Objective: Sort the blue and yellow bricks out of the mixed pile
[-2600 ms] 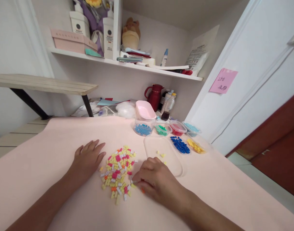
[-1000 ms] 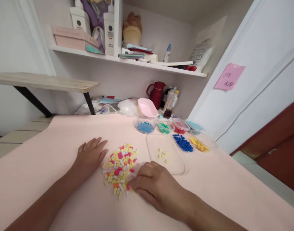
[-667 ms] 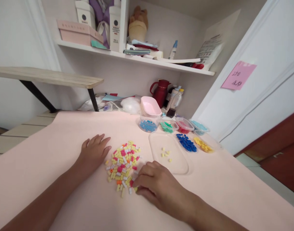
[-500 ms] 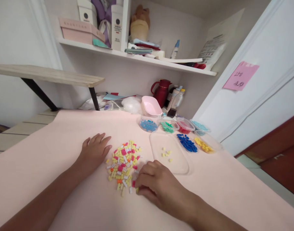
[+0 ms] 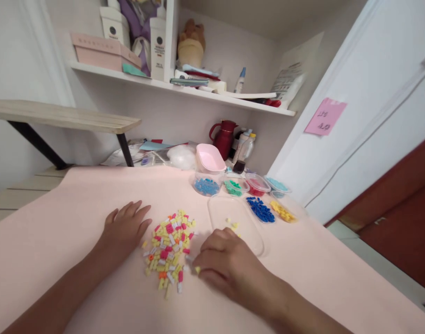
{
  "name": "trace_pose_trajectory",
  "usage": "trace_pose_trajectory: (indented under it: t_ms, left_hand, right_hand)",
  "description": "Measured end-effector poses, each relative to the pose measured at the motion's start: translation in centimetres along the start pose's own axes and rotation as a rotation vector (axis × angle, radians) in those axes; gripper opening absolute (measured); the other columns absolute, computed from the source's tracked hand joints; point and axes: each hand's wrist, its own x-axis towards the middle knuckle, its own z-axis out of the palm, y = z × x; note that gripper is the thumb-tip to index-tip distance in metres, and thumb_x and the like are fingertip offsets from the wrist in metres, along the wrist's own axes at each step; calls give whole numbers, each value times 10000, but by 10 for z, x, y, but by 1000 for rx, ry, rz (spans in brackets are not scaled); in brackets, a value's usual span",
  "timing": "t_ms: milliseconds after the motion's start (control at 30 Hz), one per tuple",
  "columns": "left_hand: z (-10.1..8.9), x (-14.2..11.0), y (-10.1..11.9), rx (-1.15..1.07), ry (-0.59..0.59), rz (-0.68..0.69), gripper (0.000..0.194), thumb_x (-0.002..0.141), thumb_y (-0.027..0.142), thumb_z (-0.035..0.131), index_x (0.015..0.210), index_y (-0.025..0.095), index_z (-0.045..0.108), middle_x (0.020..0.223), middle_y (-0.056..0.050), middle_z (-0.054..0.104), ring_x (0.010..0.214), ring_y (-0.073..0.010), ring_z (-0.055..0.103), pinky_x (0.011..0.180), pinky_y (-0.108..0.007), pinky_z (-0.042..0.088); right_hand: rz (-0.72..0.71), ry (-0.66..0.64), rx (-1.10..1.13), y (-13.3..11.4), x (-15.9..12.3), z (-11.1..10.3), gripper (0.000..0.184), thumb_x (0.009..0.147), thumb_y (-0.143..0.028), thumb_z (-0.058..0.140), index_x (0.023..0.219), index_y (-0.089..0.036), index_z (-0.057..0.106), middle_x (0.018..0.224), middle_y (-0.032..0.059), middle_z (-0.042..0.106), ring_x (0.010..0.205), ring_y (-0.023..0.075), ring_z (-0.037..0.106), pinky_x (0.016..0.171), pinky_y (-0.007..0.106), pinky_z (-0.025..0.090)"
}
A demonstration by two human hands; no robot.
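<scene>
Fingers of the right hand [image 5: 233, 266] pinch a yellow piece [image 5: 197, 269] just beside the mixed pile [image 5: 169, 246], singling it out, while the left hand [image 5: 120, 232] lies spread.

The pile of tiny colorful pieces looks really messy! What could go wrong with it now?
The small yellow piece at the fingertips of the right hand could slip and drop, since it is so tiny. The left hand rests close beside the loose pile, so a bump might scatter pieces. The right hand is also right by the shallow clear tray, and might nudge it and shift the few light pieces inside.
</scene>
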Motion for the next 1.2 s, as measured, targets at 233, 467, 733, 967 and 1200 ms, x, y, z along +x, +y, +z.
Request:
trace_pose_trajectory:
  t_ms: [233,467,733,967,1200]
  left_hand:
    - [8,4,-4,20,69,9,510,946,369,284,1382,262,527,1523,-56,437,1420,-256,354,1146,-495,229]
    - [1,2,1,53,-9,-18,505,970,365,266,1422,274,471,1556,-42,384,1443,-228,311,1162,-476,208]
    - [8,2,-2,4,48,12,485,966,365,299,1392,266,509,1534,-61,419,1427,-248,333,1151,-494,216]
    - [6,1,-1,-20,45,10,486,964,365,301,1392,264,508,1539,-63,411,1427,-255,329,1150,-501,206]
    - [11,2,-4,-11,64,17,483,963,374,300,1380,267,520,1527,-64,429,1419,-259,342,1145,-493,207]
  right_hand:
    - [327,182,-216,52,-10,-33,208,871,-115,591,992,-230,715,976,65,687,923,223,596,811,372,436]
    - [222,201,-204,37,-8,-23,343,886,-108,547,1177,-262,646,1064,78,656,961,228,586,827,384,450]
    - [-72,26,-2,-8,0,14,383,949,-171,481,1306,-297,540,1146,61,628,1003,199,555,886,364,405]
    - [-59,-21,-10,-4,1,22,211,966,-208,472,1067,-271,645,1063,31,648,987,189,539,877,354,374]
    - [1,40,8,1,-2,19,224,955,-205,495,1106,-294,634,1006,18,648,934,180,529,846,351,354]
